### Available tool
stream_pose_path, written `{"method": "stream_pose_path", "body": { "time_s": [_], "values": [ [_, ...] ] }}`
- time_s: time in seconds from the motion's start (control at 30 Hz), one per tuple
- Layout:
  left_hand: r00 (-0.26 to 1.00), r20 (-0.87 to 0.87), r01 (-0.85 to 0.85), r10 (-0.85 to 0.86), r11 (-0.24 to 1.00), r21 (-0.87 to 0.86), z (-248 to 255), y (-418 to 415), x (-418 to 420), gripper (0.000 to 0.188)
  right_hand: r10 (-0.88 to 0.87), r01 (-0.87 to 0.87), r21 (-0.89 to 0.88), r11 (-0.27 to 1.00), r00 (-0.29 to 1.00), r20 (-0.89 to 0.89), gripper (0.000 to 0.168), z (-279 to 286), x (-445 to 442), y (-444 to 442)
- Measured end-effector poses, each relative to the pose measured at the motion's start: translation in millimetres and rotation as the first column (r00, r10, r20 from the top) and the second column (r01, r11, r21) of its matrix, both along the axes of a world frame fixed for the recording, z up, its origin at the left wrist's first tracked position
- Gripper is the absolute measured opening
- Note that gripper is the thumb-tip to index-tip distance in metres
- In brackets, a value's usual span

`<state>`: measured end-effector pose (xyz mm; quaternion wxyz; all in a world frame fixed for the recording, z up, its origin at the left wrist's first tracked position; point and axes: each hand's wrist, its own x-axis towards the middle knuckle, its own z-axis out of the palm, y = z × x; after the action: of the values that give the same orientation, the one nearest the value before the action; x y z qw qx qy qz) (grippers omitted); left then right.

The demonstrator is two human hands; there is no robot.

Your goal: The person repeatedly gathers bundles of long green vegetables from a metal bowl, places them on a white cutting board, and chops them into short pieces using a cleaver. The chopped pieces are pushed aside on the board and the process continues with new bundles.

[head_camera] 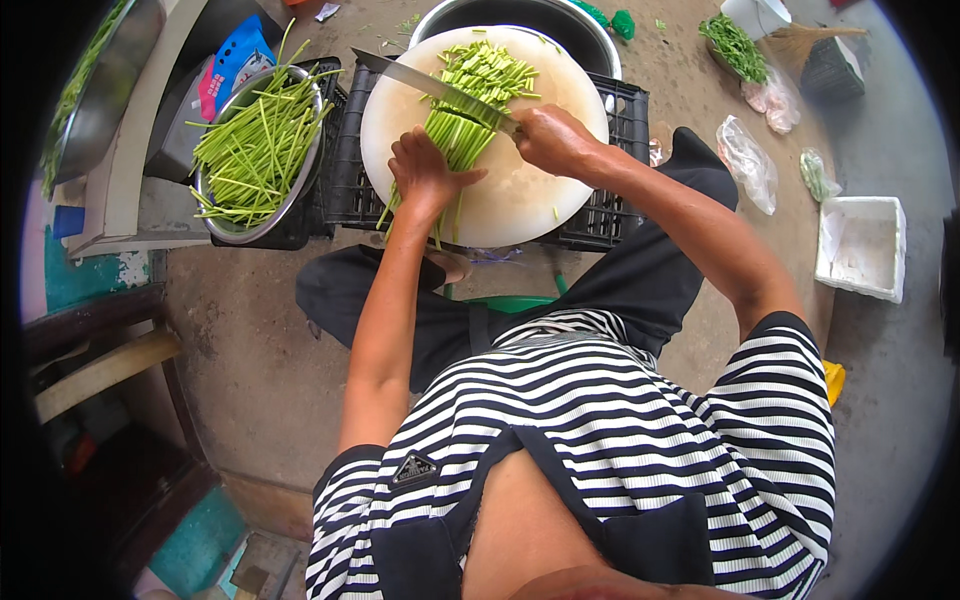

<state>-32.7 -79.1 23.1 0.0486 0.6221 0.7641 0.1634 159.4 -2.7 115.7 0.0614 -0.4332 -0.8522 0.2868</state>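
A round white cutting board (540, 202) rests on a black plastic crate (348, 187) before me. My left hand (426, 171) presses on a bundle of long green stalks (459, 141), thumb spread to the right. In my right hand (556, 139) is the handle of a large kitchen knife (435, 88), its blade pointing to the far left. The blade lies across the bundle, between the whole stalks and the cut pieces. A pile of short cut stalks (487, 67) covers the far middle of the board. The knife's handle is mostly hidden by my fingers.
Left of the board, a metal bowl (315, 161) heaped with uncut stalks (255, 150) stands beside a blue and pink packet (238, 56). Beyond the board is a large metal basin (517, 12). At right lie plastic bags (746, 161), leafy greens (735, 52) and a white foam box (861, 247).
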Motion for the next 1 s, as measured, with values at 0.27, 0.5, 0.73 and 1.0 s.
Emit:
{"method": "stream_pose_path", "body": {
  "time_s": [0.27, 0.5, 0.73, 1.0],
  "values": [
    [0.996, -0.064, 0.073, -0.066, 0.989, 0.128, -28.2, 1.5, 0.4, 0.066, 0.124, -0.072, -0.157, 0.985, 0.929, 0.349, 0.019, 5.3, 54.4, -11.5],
    [0.989, -0.136, 0.063, -0.059, 0.998, 0.027, -31.0, 7.6, 2.1, 0.065, 0.085, 0.065, -0.35, 0.935, 0.915, 0.396, 0.02, -0.4, -22.5, 8.7],
    [0.997, -0.057, 0.058, -0.054, 0.996, 0.074, -24.2, 5.2, -1.8, 0.066, 0.039, 0.056, -0.299, 0.953, 0.952, 0.303, 0.022, -19.1, -48.5, 23.1],
    [0.999, -0.028, 0.038, -0.037, 0.999, 0.036, -15.4, 5.0, 2.2, 0.066, 0.037, 0.037, -0.277, 0.96, 0.966, 0.256, 0.022, -13.4, -13.8, 56.8]
  ]
}}
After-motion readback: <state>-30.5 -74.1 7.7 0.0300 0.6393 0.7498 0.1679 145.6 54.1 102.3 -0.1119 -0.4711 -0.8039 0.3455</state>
